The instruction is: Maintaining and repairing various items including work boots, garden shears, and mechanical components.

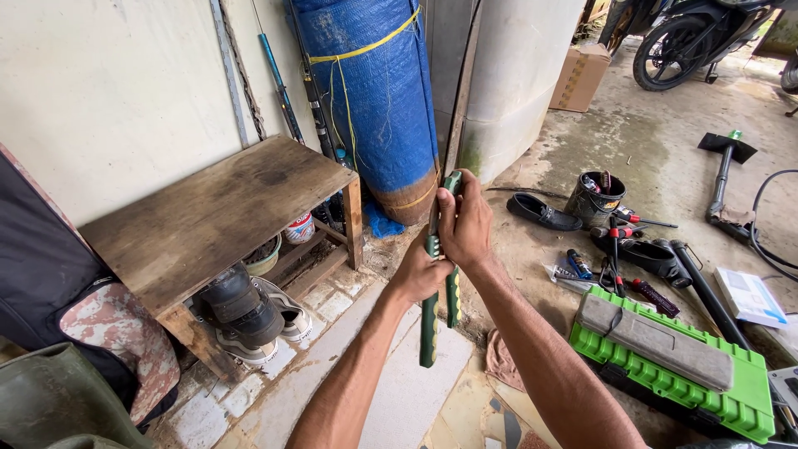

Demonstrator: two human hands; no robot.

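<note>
Both my hands hold a pair of green-handled pliers point(430, 328) upright in front of me. My left hand point(418, 274) grips around the middle of the tool, where the handles meet the head. My right hand point(465, 223) closes over the upper end, hiding the jaws; only a green tip shows above my fingers. The two green and black handles hang down below my hands, slightly apart.
A low wooden bench point(212, 218) with shoes point(249, 312) beneath stands at left. A blue rolled mat point(374, 91) leans on the wall. At right lie a green tool case point(677, 366), a black bucket point(594, 199), loose tools point(619, 249), a box point(579, 76) and a motorbike point(690, 37).
</note>
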